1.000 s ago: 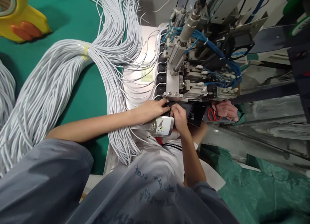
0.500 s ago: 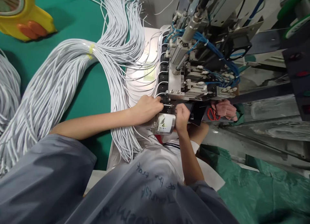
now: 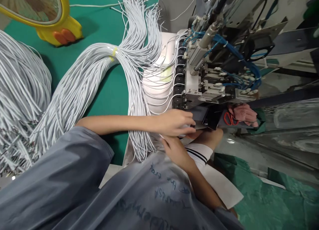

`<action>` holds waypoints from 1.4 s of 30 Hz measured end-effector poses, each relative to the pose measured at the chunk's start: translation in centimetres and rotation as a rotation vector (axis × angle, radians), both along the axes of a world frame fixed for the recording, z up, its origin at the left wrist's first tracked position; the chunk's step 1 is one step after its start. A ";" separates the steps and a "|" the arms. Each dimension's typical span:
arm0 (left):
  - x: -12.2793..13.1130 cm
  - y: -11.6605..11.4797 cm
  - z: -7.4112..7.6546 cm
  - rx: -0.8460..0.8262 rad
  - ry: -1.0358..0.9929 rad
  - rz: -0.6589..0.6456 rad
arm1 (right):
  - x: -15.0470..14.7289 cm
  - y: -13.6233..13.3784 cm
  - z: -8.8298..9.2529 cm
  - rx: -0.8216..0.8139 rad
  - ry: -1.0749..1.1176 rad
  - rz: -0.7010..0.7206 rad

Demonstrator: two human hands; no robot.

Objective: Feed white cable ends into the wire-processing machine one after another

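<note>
My left hand (image 3: 175, 122) reaches across to the right, just below the machine's metal block (image 3: 196, 85). Its fingers curl over a small pale object that is mostly hidden. My right hand (image 3: 174, 148) sits underneath the left wrist, close to my body, by the cut ends of the white wire bundle (image 3: 99, 74). Its fingertips are hidden under the left hand. Several single wires run from the bundle into a row of black clamps (image 3: 179, 80) on the machine's left side.
A second heap of white wires (image 3: 20, 90) lies at the far left on the green mat (image 3: 109, 94). A yellow duck-shaped object (image 3: 53, 24) stands top left. Red scissors (image 3: 228, 118), a pink cloth (image 3: 243, 112) and a black flat object (image 3: 211, 118) lie right of my hands.
Both hands have left the clamp where they pinched a wire end. The left hand slid right over the small labelled container. The right hand dropped back toward my body. The view shifted left.
</note>
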State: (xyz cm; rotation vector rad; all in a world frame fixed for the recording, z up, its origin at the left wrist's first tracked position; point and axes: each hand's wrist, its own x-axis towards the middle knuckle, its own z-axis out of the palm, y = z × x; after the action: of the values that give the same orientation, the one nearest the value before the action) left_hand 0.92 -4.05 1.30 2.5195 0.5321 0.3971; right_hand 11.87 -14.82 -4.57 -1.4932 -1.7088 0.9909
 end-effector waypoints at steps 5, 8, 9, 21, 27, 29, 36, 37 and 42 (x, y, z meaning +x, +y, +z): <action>0.2 -0.9 0.0 -0.261 -0.107 0.002 | 5.9 1.2 3.3 -0.033 0.243 -0.110; 0.2 -0.4 -0.1 -0.323 -0.215 0.038 | 7.2 1.7 3.7 -0.046 0.524 -0.311; 0.2 -0.3 -0.1 -0.325 -0.248 0.028 | 7.2 1.8 3.7 -0.062 0.626 -0.336; 0.3 -0.7 0.3 -0.286 -0.345 0.068 | 5.5 1.8 4.1 -0.116 0.824 -0.366; 0.5 -0.8 0.0 -0.337 -0.352 0.032 | 4.8 1.9 3.6 0.015 0.644 -0.420; 0.5 -0.8 -0.1 -0.369 -0.340 0.048 | 4.8 2.0 3.7 0.081 0.555 -0.430; 0.2 -0.6 -0.2 -0.287 -0.268 -0.005 | 6.4 2.2 5.1 0.086 0.321 -0.297; 0.2 -0.6 -0.2 -0.266 -0.272 -0.004 | 6.4 2.3 5.0 0.081 0.320 -0.307; 0.5 -1.1 -0.5 -0.307 -0.370 0.066 | 5.2 2.0 3.5 0.062 0.435 -0.412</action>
State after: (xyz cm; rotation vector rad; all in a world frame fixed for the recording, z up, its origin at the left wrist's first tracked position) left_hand 1.40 -5.15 0.76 2.0745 0.4872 0.7288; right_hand 17.05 -12.83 -1.12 -1.3882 -1.0641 0.9417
